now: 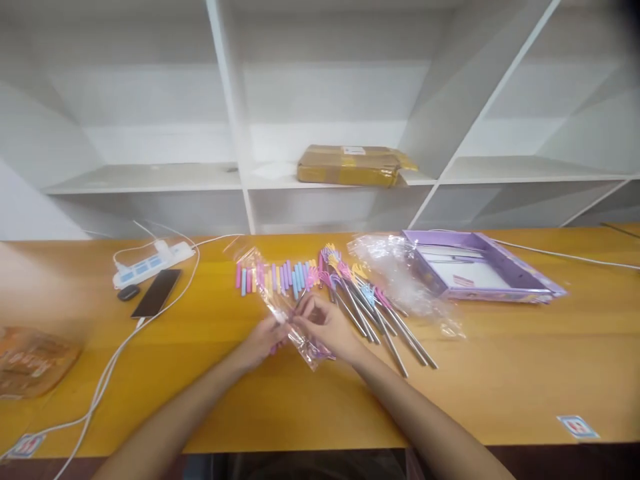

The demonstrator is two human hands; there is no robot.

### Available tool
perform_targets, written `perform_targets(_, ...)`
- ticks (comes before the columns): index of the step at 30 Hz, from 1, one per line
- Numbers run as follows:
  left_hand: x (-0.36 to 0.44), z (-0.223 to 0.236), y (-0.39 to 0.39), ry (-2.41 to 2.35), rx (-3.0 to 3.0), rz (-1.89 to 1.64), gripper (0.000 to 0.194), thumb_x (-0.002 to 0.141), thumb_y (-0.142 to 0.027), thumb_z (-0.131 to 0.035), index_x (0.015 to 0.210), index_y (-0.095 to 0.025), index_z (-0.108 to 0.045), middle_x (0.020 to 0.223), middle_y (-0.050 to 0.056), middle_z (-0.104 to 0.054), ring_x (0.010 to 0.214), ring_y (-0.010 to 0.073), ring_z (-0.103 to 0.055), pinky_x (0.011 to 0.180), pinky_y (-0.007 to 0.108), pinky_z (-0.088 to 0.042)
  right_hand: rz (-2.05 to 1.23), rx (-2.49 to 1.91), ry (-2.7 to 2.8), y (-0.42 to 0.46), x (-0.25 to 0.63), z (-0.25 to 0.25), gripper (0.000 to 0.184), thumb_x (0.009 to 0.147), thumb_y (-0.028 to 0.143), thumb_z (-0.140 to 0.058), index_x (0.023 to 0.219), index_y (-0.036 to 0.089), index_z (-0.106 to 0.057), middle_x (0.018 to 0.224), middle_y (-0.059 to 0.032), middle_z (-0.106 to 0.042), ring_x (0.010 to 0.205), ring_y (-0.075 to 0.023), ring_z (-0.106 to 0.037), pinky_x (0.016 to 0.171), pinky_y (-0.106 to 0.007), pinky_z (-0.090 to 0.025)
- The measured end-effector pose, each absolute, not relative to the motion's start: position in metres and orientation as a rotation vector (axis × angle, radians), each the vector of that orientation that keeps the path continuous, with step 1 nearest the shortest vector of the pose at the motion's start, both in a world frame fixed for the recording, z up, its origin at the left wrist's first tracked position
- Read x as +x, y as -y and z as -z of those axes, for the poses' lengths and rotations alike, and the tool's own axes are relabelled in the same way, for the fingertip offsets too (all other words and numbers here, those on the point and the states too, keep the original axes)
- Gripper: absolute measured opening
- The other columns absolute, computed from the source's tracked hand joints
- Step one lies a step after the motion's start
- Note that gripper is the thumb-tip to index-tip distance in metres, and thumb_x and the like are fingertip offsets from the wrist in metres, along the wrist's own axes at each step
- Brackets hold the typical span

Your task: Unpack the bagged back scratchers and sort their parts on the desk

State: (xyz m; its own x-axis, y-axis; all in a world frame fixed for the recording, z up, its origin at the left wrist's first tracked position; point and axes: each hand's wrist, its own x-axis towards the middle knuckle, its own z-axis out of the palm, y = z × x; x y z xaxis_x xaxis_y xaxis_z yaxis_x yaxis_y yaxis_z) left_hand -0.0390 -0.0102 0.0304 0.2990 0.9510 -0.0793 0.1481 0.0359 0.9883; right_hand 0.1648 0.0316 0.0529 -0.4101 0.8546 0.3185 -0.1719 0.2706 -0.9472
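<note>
A narrow clear plastic bag [306, 348] lies slantwise between my hands, its far end stretching up over the coloured sticks. My left hand [265, 339] is closed on the bag's near side, and a bit of pink or purple shows under its fingers. My right hand [330, 327] pinches the bag from the other side, fingertips close to the left ones. Just beyond is a row of short pink, blue, yellow and purple sticks [285, 277]. Right of them spreads a pile of back scratchers [367, 303] with metal rods and coloured hand-shaped heads. Details between my fingertips are too small to tell.
Crumpled clear plastic [395, 267] lies beside an open purple box [493, 293]. At left are a power strip [150, 267], a phone [156, 293], white cables and an orange packet [35, 363]. A taped carton [350, 167] sits on the shelf behind.
</note>
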Motion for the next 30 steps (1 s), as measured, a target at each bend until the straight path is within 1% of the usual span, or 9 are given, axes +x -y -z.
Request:
perform_targets(4, -0.044, -0.025, 0.021, -1.178, 1.390, -0.979, 0.053, 0.091, -0.072, -0.071, 0.094, -0.019, -0.073, 0.101, 0.007, -0.063, 0.082, 0.0191, -0.057, 0.066, 0.029, -0.046, -1.478, -0.656, 1.564, -0.023, 0.154, -0.033, 0.035, 0.087, 0.053, -0.086, 0.084, 0.024, -0.066, 0.096, -0.0026, -0.065, 0.088, -0.0205, -0.064, 0.078, -0.035, -0.053)
perform_targets(7, -0.047, -0.028, 0.025, -1.151, 1.395, -0.955, 0.052, 0.091, -0.071, -0.071, 0.085, -0.019, -0.072, 0.098, 0.007, -0.066, 0.084, 0.0217, -0.061, 0.074, 0.033, -0.050, -1.614, -0.731, 1.397, -0.020, 0.158, -0.024, 0.037, 0.093, 0.063, -0.075, 0.094, 0.027, -0.067, 0.088, -0.0003, -0.064, 0.076, -0.0194, -0.060, 0.068, -0.032, -0.051)
perform_targets(10, -0.049, -0.030, 0.028, -1.074, 1.468, -0.937, 0.048, 0.093, -0.066, -0.072, 0.082, -0.019, -0.071, 0.105, 0.008, -0.070, 0.097, 0.0256, -0.065, 0.089, 0.038, -0.052, -1.671, -0.786, 1.358, -0.015, 0.155, -0.020, 0.040, 0.094, 0.066, -0.074, 0.108, 0.029, -0.069, 0.095, -0.0006, -0.069, 0.082, -0.0203, -0.063, 0.073, -0.033, -0.053)
perform_targets(14, -0.048, -0.029, 0.029, -1.037, 1.538, -0.891, 0.044, 0.094, -0.059, -0.074, 0.078, -0.018, -0.071, 0.112, 0.010, -0.070, 0.100, 0.0262, -0.065, 0.090, 0.038, -0.051, -1.572, -0.859, 1.495, -0.013, 0.149, -0.022, 0.040, 0.093, 0.064, -0.075, 0.097, 0.025, -0.073, 0.097, -0.0025, -0.069, 0.094, -0.0219, -0.065, 0.085, -0.034, -0.054)
perform_targets(20, -0.053, -0.026, 0.023, -1.016, 1.346, -1.084, 0.037, 0.093, -0.052, -0.080, 0.080, -0.018, -0.072, 0.127, 0.010, -0.070, 0.117, 0.0285, -0.065, 0.105, 0.040, -0.049, -1.416, -0.868, 1.160, -0.021, 0.164, -0.033, 0.036, 0.097, 0.062, -0.071, 0.101, 0.026, -0.069, 0.097, -0.0031, -0.068, 0.083, -0.0189, -0.064, 0.071, -0.032, -0.058)
perform_targets(23, -0.063, -0.024, 0.016, -0.983, 1.118, -1.288, 0.036, 0.092, -0.053, -0.082, 0.085, -0.018, -0.075, 0.116, 0.009, -0.074, 0.110, 0.0248, -0.067, 0.100, 0.038, -0.052, -1.204, -0.810, 0.969, -0.023, 0.180, -0.040, 0.029, 0.102, 0.057, -0.067, 0.106, 0.028, -0.063, 0.092, 0.0000, -0.064, 0.078, -0.0158, -0.065, 0.065, -0.028, -0.056)
perform_targets(25, -0.069, -0.024, 0.011, -0.969, 0.987, -1.386, 0.038, 0.090, -0.054, -0.085, 0.086, -0.017, -0.078, 0.105, 0.008, -0.074, 0.097, 0.0205, -0.067, 0.093, 0.034, -0.053, -1.137, -0.842, 1.055, -0.021, 0.189, -0.043, 0.023, 0.108, 0.052, -0.061, 0.111, 0.029, -0.061, 0.078, 0.0049, -0.055, 0.056, -0.0115, -0.053, 0.050, -0.023, -0.044)
perform_targets(27, -0.074, -0.026, 0.006, -0.937, 0.870, -1.464, 0.038, 0.087, -0.052, -0.089, 0.082, -0.016, -0.078, 0.099, 0.006, -0.073, 0.085, 0.0160, -0.065, 0.085, 0.031, -0.054, -1.049, -0.891, 1.318, -0.019, 0.197, -0.044, 0.021, 0.111, 0.048, -0.055, 0.113, 0.028, -0.063, 0.070, 0.0062, -0.049, 0.049, -0.0111, -0.043, 0.045, -0.024, -0.035)
perform_targets(30, -0.079, -0.029, 0.000, -0.889, 0.748, -1.554, 0.036, 0.082, -0.047, -0.094, 0.080, -0.015, -0.078, 0.095, 0.004, -0.072, 0.079, 0.0124, -0.064, 0.077, 0.027, -0.054, -0.775, -0.870, 1.816, -0.017, 0.203, -0.046, 0.028, 0.114, 0.039, -0.048, 0.105, 0.024, -0.069, 0.079, -0.0013, -0.059, 0.067, -0.0165, -0.059, 0.061, -0.030, -0.047)
